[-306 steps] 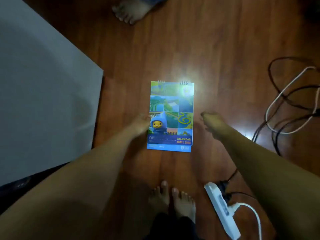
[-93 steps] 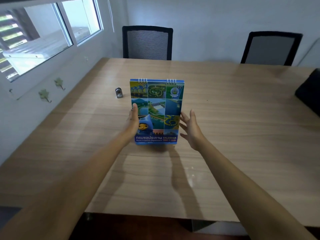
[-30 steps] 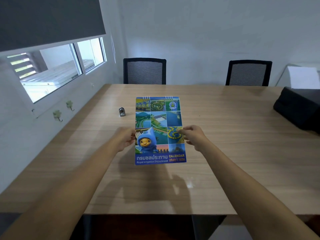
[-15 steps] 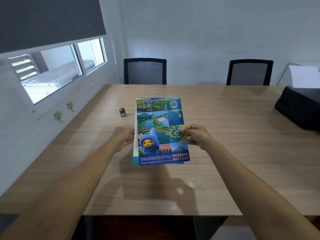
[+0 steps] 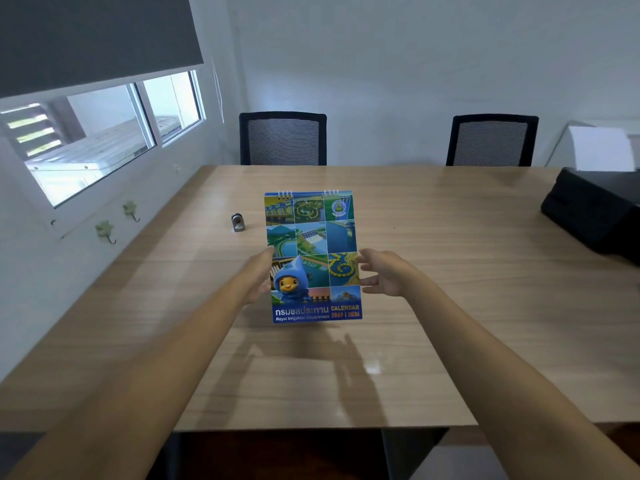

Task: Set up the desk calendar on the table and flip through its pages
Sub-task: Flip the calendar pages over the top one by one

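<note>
The desk calendar [image 5: 311,237] has a blue cover with a photo grid, a blue cartoon mascot and wire rings on top. It stands upright, facing me, over the middle of the wooden table [image 5: 450,306], its lower edge at or just above the tabletop. My left hand [image 5: 256,275] grips its left edge, with the fingers hidden behind the cover. My right hand [image 5: 384,271] is just beside the right edge with its fingers spread, holding nothing.
A small grey metal object [image 5: 238,222] sits on the table left of the calendar. A black bag [image 5: 595,213] lies at the table's right edge. Two black mesh chairs [image 5: 283,138] [image 5: 491,140] stand along the far side. A window wall runs along the left.
My right hand has let go of the calendar's right edge and spread its fingers. The calendar has moved slightly away from me and stands straighter.
</note>
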A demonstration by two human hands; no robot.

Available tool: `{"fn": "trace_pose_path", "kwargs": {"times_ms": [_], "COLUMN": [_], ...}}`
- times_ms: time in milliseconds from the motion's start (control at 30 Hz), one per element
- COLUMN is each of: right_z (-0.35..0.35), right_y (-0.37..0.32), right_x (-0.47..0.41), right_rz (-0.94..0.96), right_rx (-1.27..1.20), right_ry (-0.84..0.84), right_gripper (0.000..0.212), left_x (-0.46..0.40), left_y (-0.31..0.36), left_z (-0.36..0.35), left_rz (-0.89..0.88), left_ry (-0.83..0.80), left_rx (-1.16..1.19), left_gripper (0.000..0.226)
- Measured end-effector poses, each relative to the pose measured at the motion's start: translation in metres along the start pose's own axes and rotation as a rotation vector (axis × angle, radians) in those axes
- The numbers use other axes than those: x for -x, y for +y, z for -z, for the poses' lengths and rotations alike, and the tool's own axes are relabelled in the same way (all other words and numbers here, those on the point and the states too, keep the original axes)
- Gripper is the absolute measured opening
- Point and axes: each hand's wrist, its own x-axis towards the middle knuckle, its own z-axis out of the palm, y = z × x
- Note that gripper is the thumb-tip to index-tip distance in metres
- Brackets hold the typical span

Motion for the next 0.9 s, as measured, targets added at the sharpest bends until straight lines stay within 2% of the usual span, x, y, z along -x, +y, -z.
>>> {"fn": "trace_pose_path", "kwargs": {"times_ms": [100,233,400,500,600,700,800,900], "right_z": [0.003,0.012,0.042,0.059,0.061,0.045,0.023,0.003], "right_y": [0.0,-0.004,-0.025,-0.049,-0.078,-0.107,-0.126,-0.133], "right_x": [0.005,0.009,0.024,0.035,0.046,0.051,0.044,0.032], "right_rz": [-0.043,-0.054,-0.021,0.047,0.185,0.345,0.447,0.552], "right_rx": [-0.002,0.049,0.09,0.05,0.018,-0.021,0.047,0.259], "right_ry": [-0.121,-0.227,-0.315,-0.335,-0.327,-0.244,-0.137,-0.024], "right_gripper": [0.033,0.041,0.047,0.056,0.063,0.055,0.058,0.057], "left_x": [-0.003,-0.002,0.011,0.022,0.028,0.031,0.031,0.028], "left_y": [0.002,0.008,0.034,0.061,0.091,0.118,0.137,0.145], "left_z": [0.004,0.022,0.061,0.08,0.082,0.069,0.048,0.026], "left_rz": [0.017,0.02,0.012,-0.017,-0.125,-0.241,-0.337,-0.398], "left_ry": [0.01,0.007,-0.121,-0.18,-0.183,-0.152,-0.106,-0.067], "left_rx": [-0.051,-0.151,-0.166,-0.113,-0.001,0.115,0.054,-0.093], "left_gripper": [0.028,0.055,0.078,0.079,0.076,0.071,0.06,0.053]}}
